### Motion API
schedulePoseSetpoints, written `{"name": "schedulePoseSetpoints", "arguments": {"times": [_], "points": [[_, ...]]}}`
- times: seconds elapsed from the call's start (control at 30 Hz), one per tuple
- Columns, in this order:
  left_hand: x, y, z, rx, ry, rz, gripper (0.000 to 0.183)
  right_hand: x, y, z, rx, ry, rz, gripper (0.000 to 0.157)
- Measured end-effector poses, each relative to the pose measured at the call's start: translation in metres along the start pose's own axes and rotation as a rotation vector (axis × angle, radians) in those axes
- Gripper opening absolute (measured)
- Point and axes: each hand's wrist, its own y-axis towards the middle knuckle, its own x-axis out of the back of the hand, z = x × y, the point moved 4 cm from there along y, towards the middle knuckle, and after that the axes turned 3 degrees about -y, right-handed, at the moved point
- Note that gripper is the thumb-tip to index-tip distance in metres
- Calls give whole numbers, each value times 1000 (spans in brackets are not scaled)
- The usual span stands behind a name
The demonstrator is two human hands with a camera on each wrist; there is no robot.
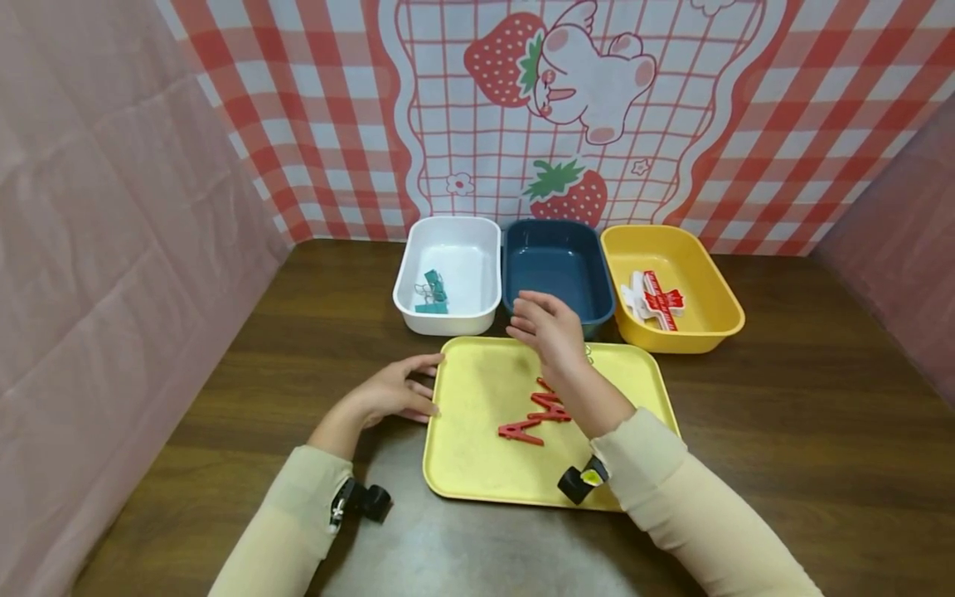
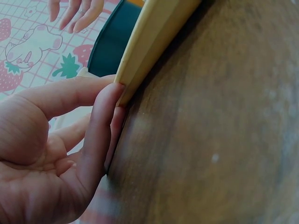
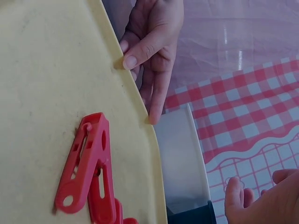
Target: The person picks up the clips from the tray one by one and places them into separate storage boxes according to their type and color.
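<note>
Red plastic clothespins point(image 1: 521, 431) lie on the yellow tray point(image 1: 470, 464), partly behind my right forearm in the head view; the right wrist view shows a clothespin point(image 3: 84, 163) up close. My left hand point(image 1: 391, 390) rests its fingertips on the tray's left rim, as the left wrist view also shows. Over the near edge of the dark blue tub point(image 1: 555, 257) hovers my right hand point(image 1: 550, 332). Its fingers point(image 2: 74, 14) hang loosely, with nothing visible between them. Near the tray's far rim, a small wire loop point(image 1: 588, 354) shows beside the right wrist.
A white tub point(image 1: 455, 249) holding teal binder clips point(image 1: 436, 290) stands left of the blue one. To the right, a yellow tub point(image 1: 709, 307) contains red and white clips point(image 1: 660, 300). A checked cloth point(image 1: 328, 124) hangs behind them, above the wooden table point(image 1: 791, 398).
</note>
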Motion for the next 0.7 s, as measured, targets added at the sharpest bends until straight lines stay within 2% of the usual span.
{"name": "schedulePoseSetpoints", "arguments": {"times": [0.3,0.7], "points": [[1,0,1,-10,-2,6,78,16,-10,2,1,-33,-9,37],[0,0,1,-8,-8,10,78,40,-15,-2,15,4,-51,37]]}}
